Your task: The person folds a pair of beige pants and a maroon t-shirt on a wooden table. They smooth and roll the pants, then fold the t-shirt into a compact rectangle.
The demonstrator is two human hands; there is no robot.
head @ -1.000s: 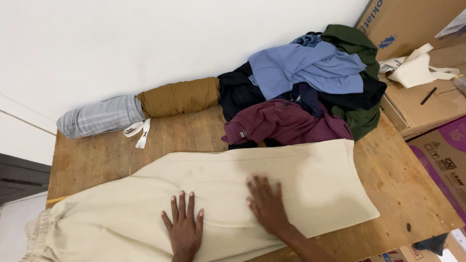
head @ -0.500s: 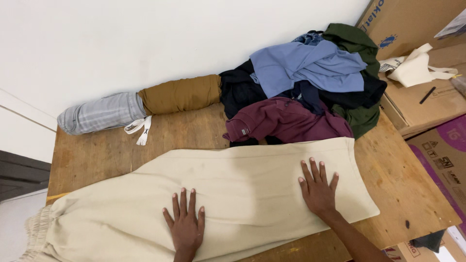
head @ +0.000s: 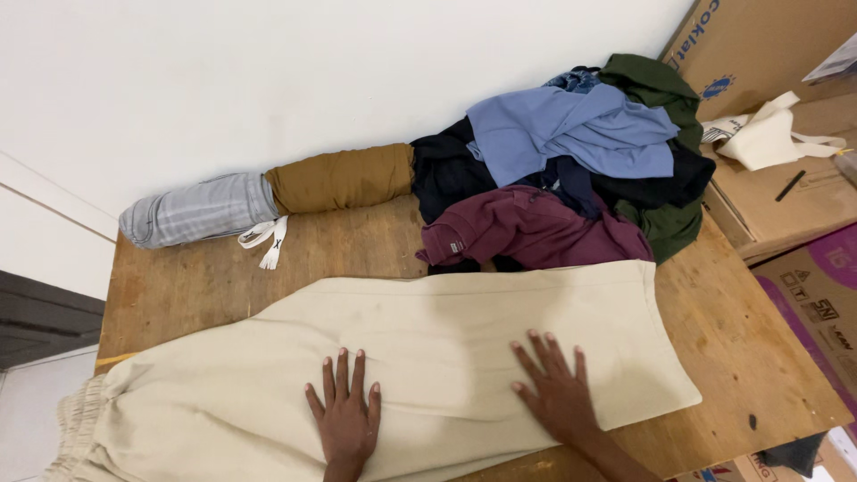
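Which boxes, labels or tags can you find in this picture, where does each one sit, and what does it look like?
Brown cardboard box: top right, against the wall, blue print and a round blue emblem.
Second brown box: right of the table, flat top carrying a cream bag and a dark pen.
Purple-and-white carton: lower right, beside the table edge, black symbols.
Small pale label: sewn on the maroon shirt.
White strap: dark marks, below the rolled grey garment.

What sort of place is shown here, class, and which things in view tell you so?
Probably a home storeroom or spare room used for folding laundry: a bare wooden table against a white wall, a pile of unfolded clothes, rolled garments, and stacked cardboard boxes.
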